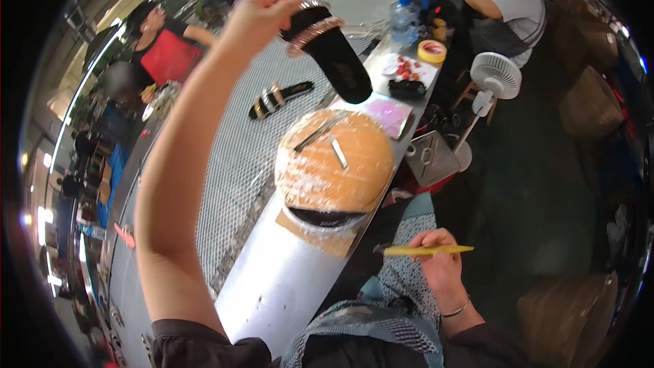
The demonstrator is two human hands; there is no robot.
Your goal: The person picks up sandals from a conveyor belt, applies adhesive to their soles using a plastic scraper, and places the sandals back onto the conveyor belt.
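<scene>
My left hand point(269, 10) is raised at the far side, closed on one end of a black slide sandal point(340, 68) with glittery gold and silver straps. The sandal hangs tilted, its other end pointing down and right. A similar strapped sandal point(281, 99) lies on the grey mesh surface point(228, 163) below. In my right hand point(436, 266), low on the right, is a yellow-handled brush point(429, 250), its dark tip pointing left. Between my arms stands a round tan cushion point(334, 184) with whitish smears. A thin dark tool point(319, 131) and a short pale strip point(338, 152) rest on it.
Beyond the cushion are a pink-and-white packet point(388, 114), red fruit point(407, 67), yellow tape point(432, 51) and a blue-capped bottle point(404, 20). A white fan point(495, 76) stands right. One person point(521, 13) sits far right; another point(163, 48) works across the mesh.
</scene>
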